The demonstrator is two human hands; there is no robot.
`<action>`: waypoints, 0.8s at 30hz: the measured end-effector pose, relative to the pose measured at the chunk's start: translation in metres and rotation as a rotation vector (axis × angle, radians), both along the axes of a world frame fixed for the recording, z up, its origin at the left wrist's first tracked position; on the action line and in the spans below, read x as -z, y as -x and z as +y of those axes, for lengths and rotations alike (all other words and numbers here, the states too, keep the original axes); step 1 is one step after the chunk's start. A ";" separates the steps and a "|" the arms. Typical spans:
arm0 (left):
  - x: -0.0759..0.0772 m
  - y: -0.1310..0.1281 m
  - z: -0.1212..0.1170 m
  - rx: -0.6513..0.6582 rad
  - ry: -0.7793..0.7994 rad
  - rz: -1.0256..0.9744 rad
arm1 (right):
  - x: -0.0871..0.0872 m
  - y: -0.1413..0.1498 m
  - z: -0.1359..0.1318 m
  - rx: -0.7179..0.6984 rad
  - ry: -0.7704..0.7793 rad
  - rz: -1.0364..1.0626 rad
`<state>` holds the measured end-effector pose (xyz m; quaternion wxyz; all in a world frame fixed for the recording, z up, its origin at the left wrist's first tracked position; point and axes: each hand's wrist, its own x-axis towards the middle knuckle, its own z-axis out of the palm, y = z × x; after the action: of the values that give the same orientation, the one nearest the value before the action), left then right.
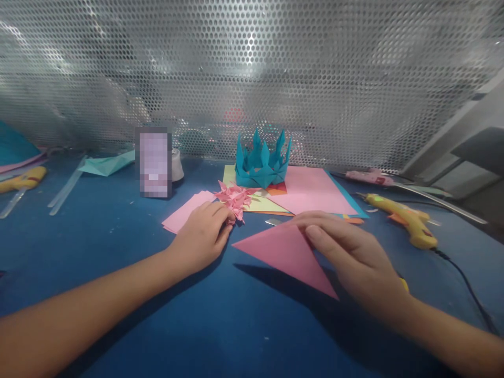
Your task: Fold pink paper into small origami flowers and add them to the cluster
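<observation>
My right hand (354,257) pinches a pink paper triangle (285,252) between thumb and fingers by its upper corner. The folded sheet is held slightly above the table, casting a shadow. At the near edge of a heap of folded pink paper pieces (236,197) is my left hand (205,228), its fingers curled and closed against the thumb. Whether a piece is between those fingertips is hidden. Pink paper sheets (189,210) lie partly behind the left hand. A blue folded-paper crown (262,165) stands upright just behind the heap.
Coloured paper sheets (311,189) lie under and beside the crown. A yellow glue gun (405,218) with a cord is at right, another yellow glue gun (23,180) at far left. A blurred phone-like screen (153,165) stands before a white roll (177,165). Perforated metal (252,79) backs the table.
</observation>
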<state>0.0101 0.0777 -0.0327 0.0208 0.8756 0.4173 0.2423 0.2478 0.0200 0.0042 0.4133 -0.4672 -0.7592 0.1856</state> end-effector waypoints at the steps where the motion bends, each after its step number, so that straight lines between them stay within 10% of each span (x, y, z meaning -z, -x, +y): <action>1: 0.000 0.000 0.001 0.002 0.002 -0.006 | 0.003 0.001 0.000 -0.007 0.040 0.014; 7: -0.005 -0.004 -0.011 0.002 0.031 -0.149 | 0.017 0.005 0.004 -0.112 0.150 0.035; 14: -0.011 -0.025 -0.050 0.159 0.726 -0.528 | 0.020 0.006 0.002 -0.180 0.085 0.003; 24: -0.011 -0.026 -0.044 0.208 1.019 -0.687 | 0.031 0.005 0.000 -0.312 -0.083 -0.188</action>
<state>0.0363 0.0340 -0.0220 0.5925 0.6637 0.3627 0.2775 0.2427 0.0203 -0.0263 0.3256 -0.3418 -0.8648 0.1714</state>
